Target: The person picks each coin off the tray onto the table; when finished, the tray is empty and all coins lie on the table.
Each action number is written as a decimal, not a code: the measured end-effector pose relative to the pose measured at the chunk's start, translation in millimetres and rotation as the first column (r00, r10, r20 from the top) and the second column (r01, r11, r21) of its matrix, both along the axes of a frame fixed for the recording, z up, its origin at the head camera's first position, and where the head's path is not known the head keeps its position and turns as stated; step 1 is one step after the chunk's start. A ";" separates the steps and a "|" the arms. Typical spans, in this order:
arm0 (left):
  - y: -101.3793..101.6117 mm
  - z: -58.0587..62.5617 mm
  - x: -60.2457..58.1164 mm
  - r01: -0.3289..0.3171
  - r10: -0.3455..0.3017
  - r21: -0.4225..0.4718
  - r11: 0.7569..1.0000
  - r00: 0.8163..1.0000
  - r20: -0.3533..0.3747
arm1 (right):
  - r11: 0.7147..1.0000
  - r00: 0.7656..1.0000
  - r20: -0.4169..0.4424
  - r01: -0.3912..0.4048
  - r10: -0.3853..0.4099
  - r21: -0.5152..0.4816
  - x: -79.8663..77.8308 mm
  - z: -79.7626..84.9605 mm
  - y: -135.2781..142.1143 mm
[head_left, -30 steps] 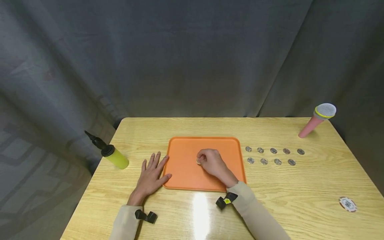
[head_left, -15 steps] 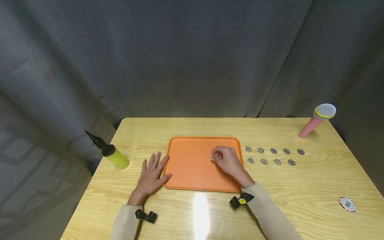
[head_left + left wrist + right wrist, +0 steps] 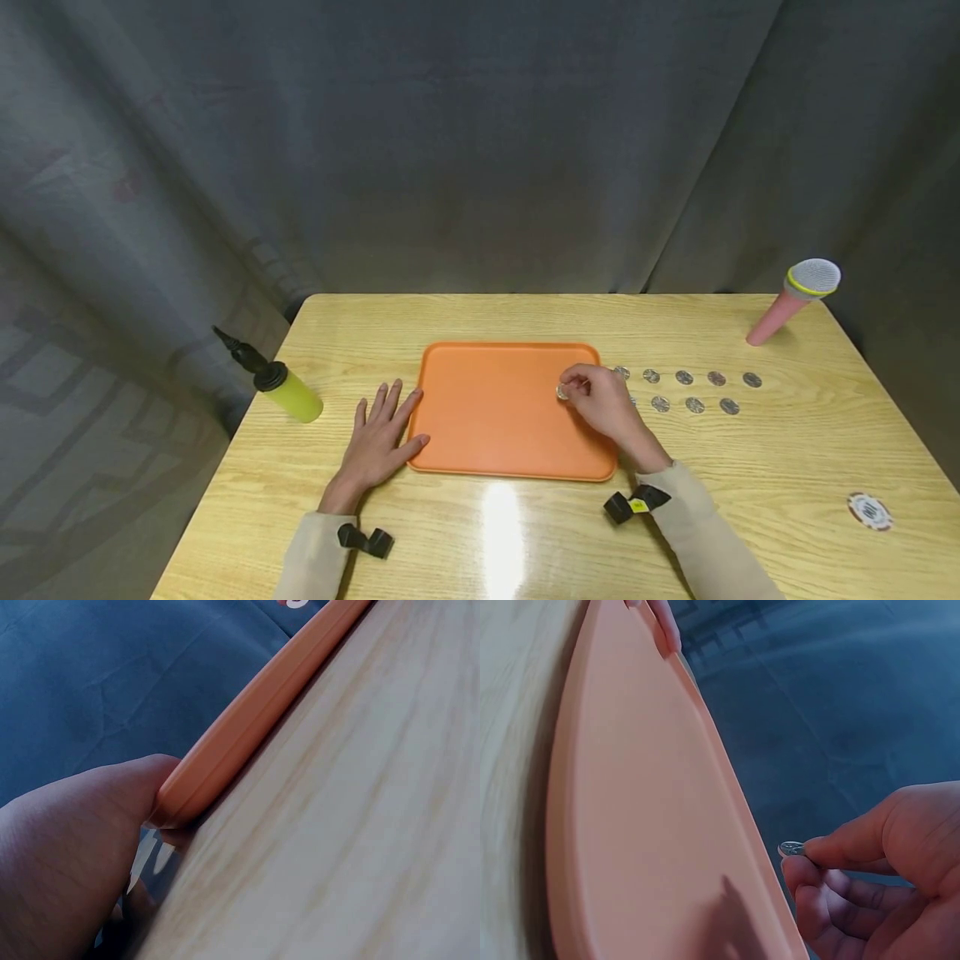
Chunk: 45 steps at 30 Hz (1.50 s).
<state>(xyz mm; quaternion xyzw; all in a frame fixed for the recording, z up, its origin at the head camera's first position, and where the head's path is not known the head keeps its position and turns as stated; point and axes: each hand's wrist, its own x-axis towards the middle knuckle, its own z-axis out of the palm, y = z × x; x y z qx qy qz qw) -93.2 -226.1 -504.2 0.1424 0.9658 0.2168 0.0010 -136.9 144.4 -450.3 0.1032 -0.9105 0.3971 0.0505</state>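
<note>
My right hand [image 3: 602, 404] pinches a small silvery coin [image 3: 791, 848] between thumb and index finger, over the right part of an orange tray [image 3: 495, 417]. In the right wrist view, the coin's edge sticks out past the fingertips and the other fingers curl beneath. My left hand [image 3: 378, 437] lies spread at the tray's left side, fingers straight. Its thumb and index tip touch the rim, as the left wrist view shows for the thumb [image 3: 142, 787]. Right of the tray, several similar coins [image 3: 694, 405] lie in two rows; my right hand partly covers the nearest one.
A pink toy microphone [image 3: 780, 317] stands at the back right of the wooden table [image 3: 750, 500]. Near the right edge lies a poker chip [image 3: 870, 510]. On the left is a yellow-green hand pump [image 3: 296, 398] with a black nozzle. Grey curtains [image 3: 480, 167] hang behind.
My right hand has moved rightward across the tray with the coin, from near its middle to near its right rim. My left hand has stayed in place.
</note>
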 end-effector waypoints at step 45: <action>0.0 -0.7 -0.1 0.003 -0.003 0.002 1.000 1.000 -0.012 | 0.992 0.990 0.072 0.127 -0.125 -0.024 13.0 12.7 88.8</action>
